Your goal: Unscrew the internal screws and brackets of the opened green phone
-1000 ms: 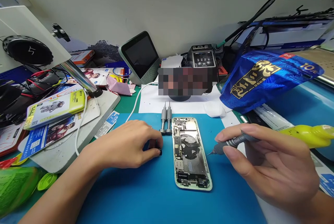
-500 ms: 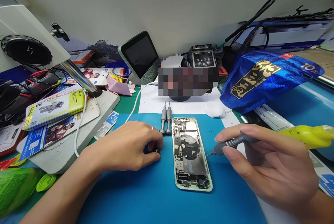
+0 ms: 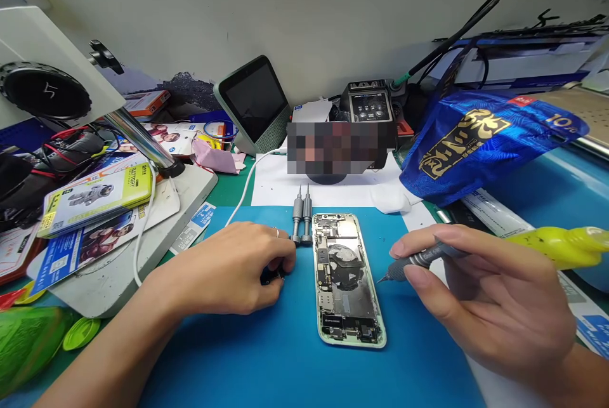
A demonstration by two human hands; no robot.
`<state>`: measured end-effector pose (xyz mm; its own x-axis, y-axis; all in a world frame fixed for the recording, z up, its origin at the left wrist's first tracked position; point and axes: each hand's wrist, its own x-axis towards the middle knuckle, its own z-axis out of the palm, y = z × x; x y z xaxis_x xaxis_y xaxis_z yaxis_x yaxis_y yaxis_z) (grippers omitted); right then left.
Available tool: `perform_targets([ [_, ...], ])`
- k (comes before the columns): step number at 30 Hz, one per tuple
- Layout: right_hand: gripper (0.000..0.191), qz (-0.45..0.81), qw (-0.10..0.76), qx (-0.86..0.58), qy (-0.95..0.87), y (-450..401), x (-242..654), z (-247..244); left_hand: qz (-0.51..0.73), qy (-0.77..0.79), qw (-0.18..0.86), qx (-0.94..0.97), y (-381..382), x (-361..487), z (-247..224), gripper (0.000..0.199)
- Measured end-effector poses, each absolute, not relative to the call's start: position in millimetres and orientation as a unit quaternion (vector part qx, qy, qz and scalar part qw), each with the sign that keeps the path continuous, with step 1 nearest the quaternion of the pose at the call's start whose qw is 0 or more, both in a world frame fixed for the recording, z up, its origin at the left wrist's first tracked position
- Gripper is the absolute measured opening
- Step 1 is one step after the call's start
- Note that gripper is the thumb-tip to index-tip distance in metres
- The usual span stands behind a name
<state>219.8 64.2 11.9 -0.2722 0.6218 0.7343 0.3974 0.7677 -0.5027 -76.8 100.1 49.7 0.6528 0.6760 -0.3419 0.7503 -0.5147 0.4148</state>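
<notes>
An opened phone lies on the blue mat, its circuit board, round coil area and lower modules exposed. To its right, my right hand grips a grey precision screwdriver between thumb and fingers. The screwdriver's thin tip points left, just short of the phone's right edge. My left hand rests on the mat left of the phone, fingers curled in. Something small and dark shows beneath those fingers, too hidden to name. Two more grey screwdrivers lie side by side above the left fingertips.
A microscope stand base with boxes and a white cable fills the left. Behind are a smart display and a soldering station. On the right stand a blue pouch and a yellow bottle.
My left thumb and fingertips have drawn slightly left, curling closer around the small dark thing. The right hand keeps its hold on the screwdriver, almost still. The view has shifted slightly.
</notes>
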Motion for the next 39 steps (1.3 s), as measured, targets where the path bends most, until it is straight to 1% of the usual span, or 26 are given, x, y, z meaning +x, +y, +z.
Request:
perform_targets([
  [7, 0.065, 0.12, 0.518, -0.324, -0.782, 66, 220, 6, -0.061, 0.411, 0.266, 0.87, 100, -77, 52, 0.018],
  [11, 0.066, 0.122, 0.529, -0.326, -0.774, 65, 220, 2, -0.064, 0.416, 0.255, 0.87, 100, -79, 53, 0.014],
  [21, 0.062, 0.123, 0.523, -0.325, -0.778, 66, 217, 5, -0.086, 0.426, 0.251, 0.865, 101, -81, 55, 0.008],
  [29, 0.064, 0.117, 0.523, -0.32, -0.781, 66, 220, 2, -0.054, 0.407, 0.25, 0.877, 102, -80, 50, 0.016],
  [39, 0.065, 0.115, 0.512, -0.324, -0.787, 65, 221, 1, -0.06, 0.421, 0.255, 0.869, 103, -78, 51, 0.012],
])
